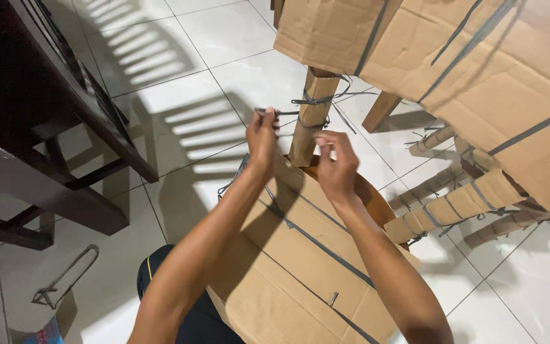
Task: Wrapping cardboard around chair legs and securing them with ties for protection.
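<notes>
Cardboard-wrapped chair leg (312,114) upright at centre, rising from a wrapped seat panel (300,255), bound by grey plastic strapping (310,100). Strap tail (275,112) pinched in left hand (262,137), just left of the leg. Right hand (335,165) curled just beside the leg, lower; grip contents unclear, cannot tell. Likely risks: tail slipping from the pinch, slackening the band; cardboard sleeve sliding; taut strap edge biting fingers.

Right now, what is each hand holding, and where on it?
The left hand pinches the loose end of a grey plastic strap tied around the cardboard-wrapped furniture leg. Whether the right hand grips anything cannot be told.
</notes>
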